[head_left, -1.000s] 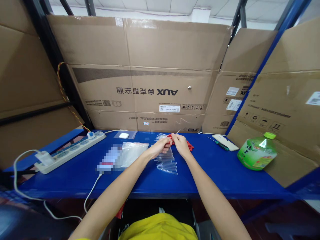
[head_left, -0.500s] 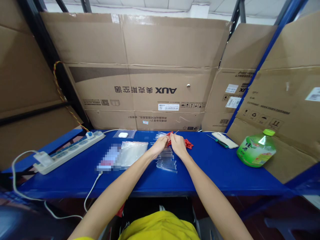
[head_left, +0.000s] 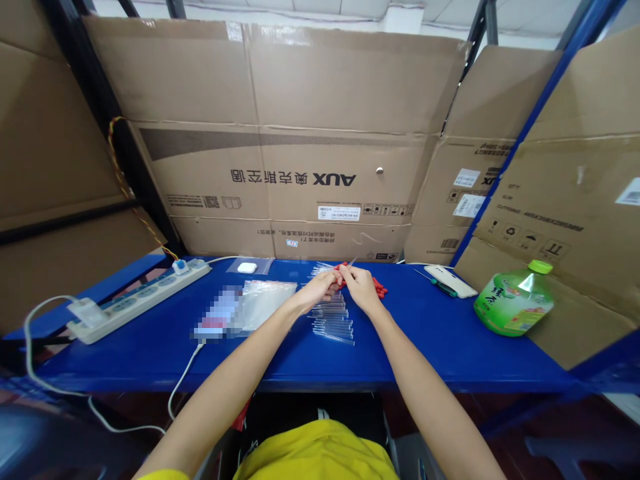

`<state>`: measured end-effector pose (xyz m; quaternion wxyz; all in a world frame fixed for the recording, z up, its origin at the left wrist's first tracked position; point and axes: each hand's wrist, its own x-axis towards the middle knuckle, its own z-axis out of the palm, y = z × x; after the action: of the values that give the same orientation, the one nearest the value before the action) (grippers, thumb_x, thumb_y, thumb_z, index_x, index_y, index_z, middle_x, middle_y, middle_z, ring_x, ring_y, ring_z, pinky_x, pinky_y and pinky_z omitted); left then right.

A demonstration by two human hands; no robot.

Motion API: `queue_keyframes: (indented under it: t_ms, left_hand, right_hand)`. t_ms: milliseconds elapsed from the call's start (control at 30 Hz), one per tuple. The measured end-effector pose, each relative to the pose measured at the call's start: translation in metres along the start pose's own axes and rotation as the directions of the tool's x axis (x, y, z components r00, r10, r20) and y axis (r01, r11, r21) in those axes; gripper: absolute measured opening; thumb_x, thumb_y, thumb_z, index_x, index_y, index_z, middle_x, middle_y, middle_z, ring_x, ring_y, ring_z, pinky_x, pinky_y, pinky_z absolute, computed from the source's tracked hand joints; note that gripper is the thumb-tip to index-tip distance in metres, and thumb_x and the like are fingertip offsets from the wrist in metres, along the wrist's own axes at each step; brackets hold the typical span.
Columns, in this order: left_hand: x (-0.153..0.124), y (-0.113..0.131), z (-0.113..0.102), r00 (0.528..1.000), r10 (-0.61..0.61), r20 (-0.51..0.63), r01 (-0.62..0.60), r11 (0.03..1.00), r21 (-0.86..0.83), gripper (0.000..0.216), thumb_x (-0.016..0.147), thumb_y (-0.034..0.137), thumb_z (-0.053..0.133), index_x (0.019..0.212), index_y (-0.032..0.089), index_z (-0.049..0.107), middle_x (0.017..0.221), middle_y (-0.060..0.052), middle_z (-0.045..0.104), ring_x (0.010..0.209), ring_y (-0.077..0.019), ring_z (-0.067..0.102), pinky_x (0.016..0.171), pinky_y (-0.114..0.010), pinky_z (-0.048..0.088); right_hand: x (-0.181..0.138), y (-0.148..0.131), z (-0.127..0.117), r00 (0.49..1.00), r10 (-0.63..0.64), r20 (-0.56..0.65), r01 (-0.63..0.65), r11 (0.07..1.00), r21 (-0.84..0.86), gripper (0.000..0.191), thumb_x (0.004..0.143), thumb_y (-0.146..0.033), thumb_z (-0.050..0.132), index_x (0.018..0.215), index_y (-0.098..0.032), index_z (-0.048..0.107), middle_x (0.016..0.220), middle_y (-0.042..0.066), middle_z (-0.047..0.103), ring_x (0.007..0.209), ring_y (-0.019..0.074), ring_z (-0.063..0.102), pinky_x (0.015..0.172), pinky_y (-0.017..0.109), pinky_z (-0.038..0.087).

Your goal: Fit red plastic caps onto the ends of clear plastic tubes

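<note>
My left hand point(head_left: 319, 288) and my right hand point(head_left: 359, 287) meet over the middle of the blue table point(head_left: 430, 333), fingers pinched together. Between them they hold a thin clear tube point(head_left: 351, 263) that sticks up to the right, with a small red cap point(head_left: 341, 269) at the fingertips. Under the hands lies a row of several clear tubes point(head_left: 334, 323). A small heap of red caps point(head_left: 380, 289) rests just right of my right hand.
A clear plastic bag point(head_left: 263, 303) and a blurred item lie left of the hands. A white power strip point(head_left: 135, 301) with cables sits far left, a white earbud case point(head_left: 247, 268) behind. A green bottle point(head_left: 514, 300) lies right, near a phone point(head_left: 450, 280). Cardboard boxes point(head_left: 300, 147) wall the back.
Both hands stay pinched together at the same spot above the tubes, with only small finger shifts. The view has moved slightly.
</note>
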<state>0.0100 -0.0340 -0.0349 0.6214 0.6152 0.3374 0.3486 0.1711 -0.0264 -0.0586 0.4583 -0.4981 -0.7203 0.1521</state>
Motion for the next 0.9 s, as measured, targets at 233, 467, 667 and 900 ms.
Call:
queue_keyframes:
  t_ms: [233, 467, 667, 900]
  left_hand:
    - [0.006, -0.011, 0.004, 0.971, 0.189, -0.143, -0.169, 0.975, 0.144, 0.011, 0.082, 0.027, 0.048, 0.075, 0.018, 0.047, 0.074, 0.001, 0.048, 0.065, -0.0119, 0.038, 0.059, -0.022, 0.031]
    - [0.005, -0.009, 0.009, 0.980, 0.129, -0.155, -0.129, 0.992, 0.010, 0.008, 0.080, 0.026, 0.047, 0.076, 0.020, 0.044, 0.065, 0.004, 0.035, 0.058, -0.0108, 0.031, 0.057, -0.021, 0.028]
    - [0.004, -0.003, 0.006, 0.984, 0.175, 0.040, -0.173, 0.983, -0.060, 0.026, 0.085, 0.042, 0.059, 0.089, 0.016, 0.057, 0.071, 0.004, 0.040, 0.059, -0.0093, 0.031, 0.057, -0.022, 0.030]
    - [0.010, -0.007, -0.001, 0.905, 0.411, -0.110, -0.322, 0.830, 0.456, 0.020, 0.096, 0.031, 0.051, 0.089, 0.018, 0.064, 0.076, -0.003, 0.060, 0.070, -0.0159, 0.052, 0.069, -0.025, 0.039]
  right_hand:
    - [-0.001, -0.006, 0.012, 0.997, 0.043, -0.071, -0.056, 0.980, -0.192, 0.051, 0.103, -0.044, 0.034, 0.069, -0.020, 0.063, 0.074, 0.010, 0.071, 0.067, 0.0196, 0.060, 0.063, 0.029, 0.031]
    - [0.001, -0.005, 0.010, 0.982, 0.083, -0.167, -0.084, 0.996, 0.003, 0.051, 0.100, -0.045, 0.033, 0.065, -0.020, 0.060, 0.066, 0.006, 0.066, 0.064, 0.0185, 0.057, 0.064, 0.029, 0.036]
    - [0.003, -0.004, 0.000, 0.963, 0.135, -0.233, -0.071, 0.961, 0.266, 0.056, 0.100, -0.058, 0.031, 0.075, -0.020, 0.064, 0.067, 0.004, 0.064, 0.064, 0.0171, 0.058, 0.066, 0.027, 0.044]
    - [0.006, -0.009, 0.002, 0.942, 0.163, -0.292, -0.026, 0.906, 0.422, 0.057, 0.098, -0.069, 0.027, 0.084, -0.022, 0.055, 0.064, -0.002, 0.047, 0.055, 0.0136, 0.045, 0.052, 0.025, 0.036]
